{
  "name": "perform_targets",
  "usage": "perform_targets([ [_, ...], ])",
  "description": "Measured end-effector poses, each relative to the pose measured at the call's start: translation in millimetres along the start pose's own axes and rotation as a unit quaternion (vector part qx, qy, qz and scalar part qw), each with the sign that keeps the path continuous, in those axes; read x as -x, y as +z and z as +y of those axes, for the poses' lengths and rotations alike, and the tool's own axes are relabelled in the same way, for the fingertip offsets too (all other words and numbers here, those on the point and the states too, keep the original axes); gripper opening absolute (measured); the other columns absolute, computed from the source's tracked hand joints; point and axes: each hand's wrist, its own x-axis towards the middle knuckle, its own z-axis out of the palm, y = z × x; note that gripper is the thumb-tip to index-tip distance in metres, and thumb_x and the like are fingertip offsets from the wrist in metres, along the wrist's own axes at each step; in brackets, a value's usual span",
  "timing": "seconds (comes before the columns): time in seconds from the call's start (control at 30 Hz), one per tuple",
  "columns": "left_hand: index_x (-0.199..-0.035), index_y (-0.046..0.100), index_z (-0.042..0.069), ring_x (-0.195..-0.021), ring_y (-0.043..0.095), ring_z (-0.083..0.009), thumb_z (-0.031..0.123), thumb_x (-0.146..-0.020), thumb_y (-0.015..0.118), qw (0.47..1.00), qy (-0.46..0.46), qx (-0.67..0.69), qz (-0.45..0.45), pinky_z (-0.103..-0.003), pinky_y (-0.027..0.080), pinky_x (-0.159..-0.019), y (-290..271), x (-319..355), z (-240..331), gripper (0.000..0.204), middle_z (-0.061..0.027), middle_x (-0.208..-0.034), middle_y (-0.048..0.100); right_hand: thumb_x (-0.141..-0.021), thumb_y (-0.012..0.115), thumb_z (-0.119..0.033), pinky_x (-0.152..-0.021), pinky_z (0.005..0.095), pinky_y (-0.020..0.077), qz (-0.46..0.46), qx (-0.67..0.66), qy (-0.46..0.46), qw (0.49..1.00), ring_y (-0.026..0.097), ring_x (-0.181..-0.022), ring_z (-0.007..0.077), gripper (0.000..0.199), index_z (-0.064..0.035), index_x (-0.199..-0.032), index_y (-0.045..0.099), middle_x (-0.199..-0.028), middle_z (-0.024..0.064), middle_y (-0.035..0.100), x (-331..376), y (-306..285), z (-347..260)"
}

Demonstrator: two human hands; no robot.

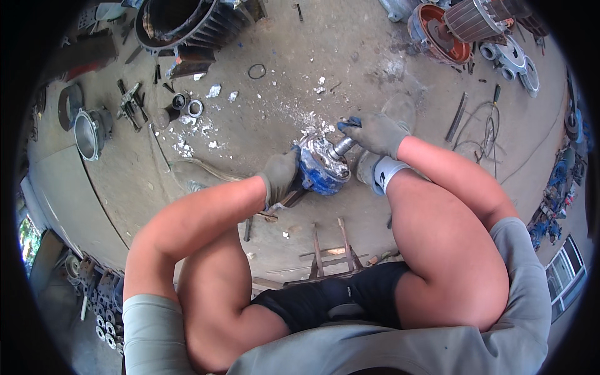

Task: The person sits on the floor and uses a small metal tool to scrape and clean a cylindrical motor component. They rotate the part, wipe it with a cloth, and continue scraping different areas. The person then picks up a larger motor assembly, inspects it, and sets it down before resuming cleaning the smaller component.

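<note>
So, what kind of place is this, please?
Probably an open-air repair yard for electric motors or pumps. A large finned motor housing and a reddish end cover lie on the dusty concrete floor, and gloved hands work on a blue pump part among scattered tools.

Bare concrete floor (pixel 350 44), dusty and stained, strewn with white flakes (pixel 206 128). Large ribbed motor housing (pixel 181 25) at top left; red-lined housing (pixel 437 37) at top right. Loose wires (pixel 484 134) lie at right. Window (pixel 565 272) at lower right. Even daylight.
</note>
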Motion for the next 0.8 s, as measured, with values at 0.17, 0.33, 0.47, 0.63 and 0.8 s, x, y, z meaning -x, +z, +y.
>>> perform_targets([
  [0.17,-0.146,0.052,0.000,-0.128,0.062,-0.0304,0.031,-0.111,0.053,0.958,-0.100,0.230,-0.136,-0.047,0.055,-0.105,-6.8,67.9,3.3,0.047,-0.0170,-0.143,0.061,-0.100,0.060,-0.054,-0.095,0.0512,0.0527,0.010,0.027,-0.076,0.997,0.069,-0.108,0.0430,0.047,-0.0111,-0.116,0.073,-0.111,0.0226,0.074,-20.3,-11.3,-32.6],
  [0.33,-0.158,0.041,0.004,-0.144,0.050,-0.0319,0.027,-0.109,0.058,0.955,-0.148,0.116,-0.228,-0.052,0.047,-0.116,0.2,109.1,9.7,0.057,-0.0134,-0.163,0.045,-0.098,0.064,-0.054,-0.101,0.0490,0.0514,0.036,0.082,-0.179,0.980,0.066,-0.119,0.0387,0.051,-0.0112,-0.125,0.071,-0.126,0.0199,0.071,-44.7,-13.2,-52.9],
  [0.47,-0.157,0.040,0.004,-0.141,0.053,-0.0329,0.035,-0.102,0.071,0.958,-0.129,-0.129,-0.223,-0.047,0.048,-0.115,-7.2,96.9,10.8,0.071,-0.0192,-0.158,0.046,-0.096,0.065,-0.059,-0.102,0.0487,0.0523,0.054,0.059,-0.181,0.980,0.068,-0.118,0.0383,0.058,-0.0099,-0.127,0.070,-0.122,0.0195,0.073,-51.2,-7.9,-50.1],
  [0.63,-0.143,0.047,-0.006,-0.114,0.071,-0.0364,0.062,-0.100,0.064,0.961,-0.187,-0.117,-0.167,-0.047,0.061,-0.099,-47.8,95.6,17.1,0.082,-0.0254,-0.135,0.063,-0.093,0.072,-0.059,-0.097,0.0438,0.0540,0.038,-0.023,-0.131,0.990,0.070,-0.110,0.0344,0.061,-0.0051,-0.121,0.069,-0.115,0.0178,0.072,-47.9,-2.8,-44.0],
  [0.8,-0.147,0.045,0.000,-0.112,0.070,-0.0332,0.070,-0.100,0.058,0.982,-0.167,0.082,-0.026,-0.044,0.058,-0.100,-76.9,61.1,36.0,0.086,-0.0201,-0.125,0.069,-0.092,0.075,-0.057,-0.097,0.0429,0.0538,0.034,-0.073,-0.104,0.991,0.070,-0.106,0.0328,0.059,-0.0036,-0.117,0.070,-0.113,0.0180,0.073,-40.9,-2.7,-41.7],
])
